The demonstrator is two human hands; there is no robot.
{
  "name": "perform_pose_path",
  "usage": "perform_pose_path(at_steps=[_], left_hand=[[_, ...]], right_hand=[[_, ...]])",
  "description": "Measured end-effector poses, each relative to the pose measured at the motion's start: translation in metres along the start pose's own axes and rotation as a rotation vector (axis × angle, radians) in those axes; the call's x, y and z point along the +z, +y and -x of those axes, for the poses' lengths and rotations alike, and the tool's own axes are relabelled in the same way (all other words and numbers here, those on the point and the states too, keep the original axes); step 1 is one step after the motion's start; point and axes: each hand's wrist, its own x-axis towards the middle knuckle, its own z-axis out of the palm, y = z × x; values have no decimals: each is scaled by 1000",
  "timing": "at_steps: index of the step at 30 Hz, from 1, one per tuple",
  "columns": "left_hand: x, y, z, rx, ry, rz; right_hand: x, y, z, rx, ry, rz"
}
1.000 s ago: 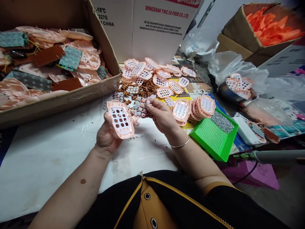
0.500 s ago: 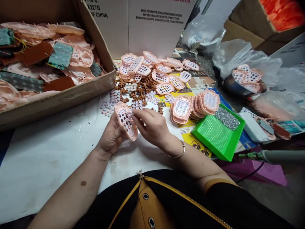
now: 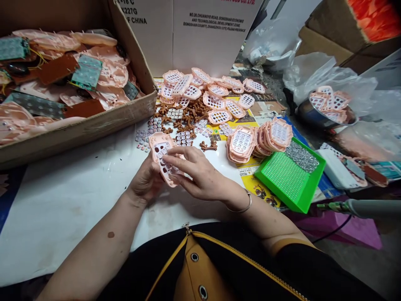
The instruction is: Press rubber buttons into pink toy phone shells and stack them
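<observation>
My left hand (image 3: 144, 179) grips a pink plastic shell with keypad holes (image 3: 161, 151) from below, tilted over the white table. My right hand (image 3: 197, 173) lies across the shell's face, its fingers pressing a small button pad into the holes. Just beyond lie loose button pads (image 3: 183, 138) and small brown pieces (image 3: 188, 118). A stack of filled pink shells (image 3: 241, 144) leans to the right of my hands. A heap of empty pink shells (image 3: 203, 90) lies farther back.
A big cardboard box (image 3: 78, 129) of pink parts and circuit boards fills the left. A green tray (image 3: 282, 177) with screws sits right, near a metal bowl (image 3: 313, 115) of shells. An electric screwdriver (image 3: 360, 207) lies at the right edge. White cartons stand behind.
My right hand brought a button pad from the pile onto the shell and now presses on it. The left hand lowered and tilted the shell toward me.
</observation>
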Motion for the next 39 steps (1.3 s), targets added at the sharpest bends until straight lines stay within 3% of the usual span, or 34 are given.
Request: perform_pose_path(at_steps=[3, 9, 15, 21, 26, 31, 35, 39], left_hand=[[-2, -1, 1, -5, 2, 6], [-5, -4, -1, 17, -25, -34], [-2, -2, -1, 25, -27, -47], [0, 2, 2, 4, -106, -55], [-1, 1, 2, -5, -21, -40], [-1, 5, 4, 24, 94, 27], [4, 10, 2, 19, 57, 63], [12, 12, 2, 39, 41, 52]], right_hand=[[0, 4, 2, -21, 3, 78], [11, 3, 4, -55, 146, 217], [12, 3, 4, -8, 109, 276], [5, 9, 4, -133, 54, 279], [5, 11, 6, -59, -16, 290], [15, 1, 7, -198, -52, 339], [22, -6, 5, -210, 26, 450], [16, -9, 4, -190, 1, 427]])
